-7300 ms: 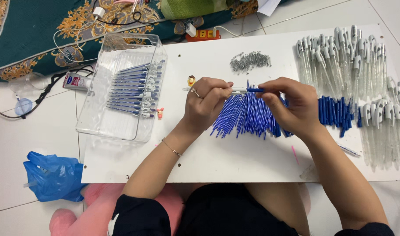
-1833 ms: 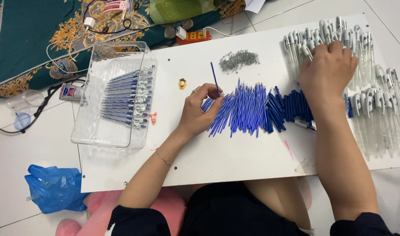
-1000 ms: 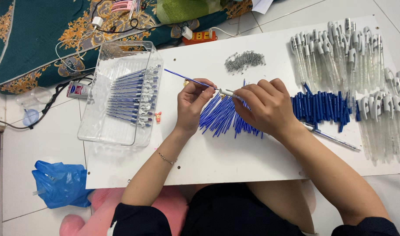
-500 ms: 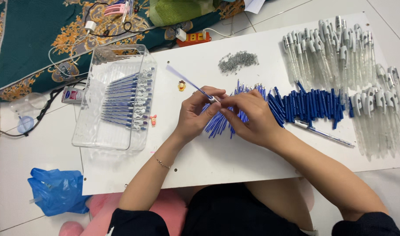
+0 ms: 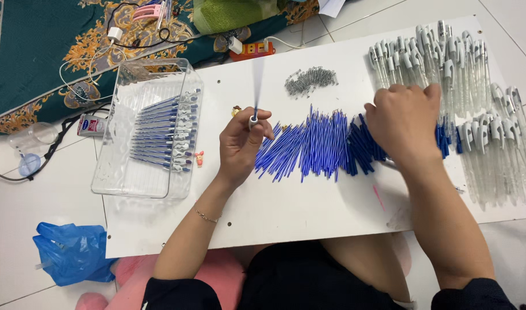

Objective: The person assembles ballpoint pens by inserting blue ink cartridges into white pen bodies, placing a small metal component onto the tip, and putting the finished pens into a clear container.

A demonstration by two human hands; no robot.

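My left hand [image 5: 241,143] is closed around a blue pen refill [image 5: 256,92] that points away from me and is motion-blurred. A spread of blue refills [image 5: 317,143] lies on the white board [image 5: 274,206] just right of that hand. My right hand [image 5: 403,123] reaches palm-down over the right end of the refill pile, close to the rows of clear pen barrels [image 5: 481,103]. I cannot tell whether its fingers hold anything. A small heap of metal springs [image 5: 310,79] lies beyond the refills.
A clear plastic tray [image 5: 148,132] with assembled blue pens stands at the left of the board. A blue plastic bag [image 5: 73,252] lies on the tiled floor at lower left. A patterned green cloth [image 5: 56,51] with cables and small items lies at the back.
My hands have separated. The right hand moved right to the barrels, while the left hand swung the refill upright.
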